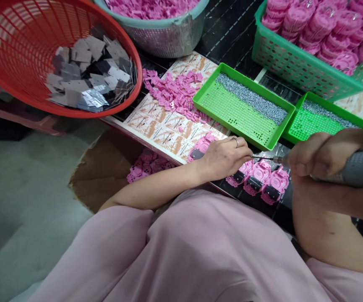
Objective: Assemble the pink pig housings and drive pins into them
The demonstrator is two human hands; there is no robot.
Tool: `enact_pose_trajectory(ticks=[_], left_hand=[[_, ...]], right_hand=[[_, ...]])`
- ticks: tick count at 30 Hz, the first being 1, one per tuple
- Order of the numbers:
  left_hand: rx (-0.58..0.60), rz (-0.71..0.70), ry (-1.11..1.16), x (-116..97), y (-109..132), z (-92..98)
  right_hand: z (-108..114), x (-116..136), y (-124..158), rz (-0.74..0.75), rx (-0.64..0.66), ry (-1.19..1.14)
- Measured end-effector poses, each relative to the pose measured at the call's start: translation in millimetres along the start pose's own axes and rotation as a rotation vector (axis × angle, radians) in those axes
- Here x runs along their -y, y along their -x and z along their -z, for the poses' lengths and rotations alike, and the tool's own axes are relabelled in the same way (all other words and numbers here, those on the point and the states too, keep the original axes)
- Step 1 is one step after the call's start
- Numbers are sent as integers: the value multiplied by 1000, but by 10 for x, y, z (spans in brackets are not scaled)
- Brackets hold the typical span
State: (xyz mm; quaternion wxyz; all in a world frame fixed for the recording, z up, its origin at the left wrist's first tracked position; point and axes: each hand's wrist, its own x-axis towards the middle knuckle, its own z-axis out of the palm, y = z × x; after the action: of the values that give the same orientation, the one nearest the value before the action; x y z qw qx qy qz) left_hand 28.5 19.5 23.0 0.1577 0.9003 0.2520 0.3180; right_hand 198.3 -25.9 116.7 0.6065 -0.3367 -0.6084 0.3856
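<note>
at the table's near edge, a grey power screwdriver point(362, 165) is gripped firmly in the right hand point(322, 153), fingers wrapped round its body, and its thin bit point(265, 158) is pointed straight at the left hand's fingertips. the left hand point(227, 155), a ring point(236, 141) worn on one finger, is bent over the row of pink plastic casings point(262, 173); its fingers are curled, but whether anything is pinched there cannot be told. black plates point(272, 193) are seen across the row's casings, just below the bit, and another casing point(202, 144) is partly hidden by the left wrist. just beyond, silver screws point(253, 98) are heaped along one side of a green perforated tray point(222, 107). to the left, small pink parts point(181, 94) are scattered, and metal plates point(76, 86) are piled in a red basket point(20, 54).
</note>
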Motion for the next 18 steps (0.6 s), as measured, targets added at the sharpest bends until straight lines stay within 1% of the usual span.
enact_pose_trajectory(ticks=[3,5,11,13,15,16,17,18], left_hand=[[-3,2,42,-10,10,-26],[-17,-5,69,-16,17,-40],[-46,-14,126,-28,18,-45],[-60,-27,130,-25,18,-53],[-58,-36,128,-17,27,-64],[-52,-36,122,-11,35,-66],[-41,-35,108,-4,45,-62],[-29,-31,78,4,57,-52]], right_hand=[[9,-21,15,67,66,-53],[17,-28,25,67,54,-49],[30,25,55,-19,-9,-68],[16,27,57,0,-5,-63],[-16,4,52,42,32,-78],[-40,-17,47,73,19,-95],[-68,-45,40,64,-25,-93],[-98,-80,32,20,-78,-65]])
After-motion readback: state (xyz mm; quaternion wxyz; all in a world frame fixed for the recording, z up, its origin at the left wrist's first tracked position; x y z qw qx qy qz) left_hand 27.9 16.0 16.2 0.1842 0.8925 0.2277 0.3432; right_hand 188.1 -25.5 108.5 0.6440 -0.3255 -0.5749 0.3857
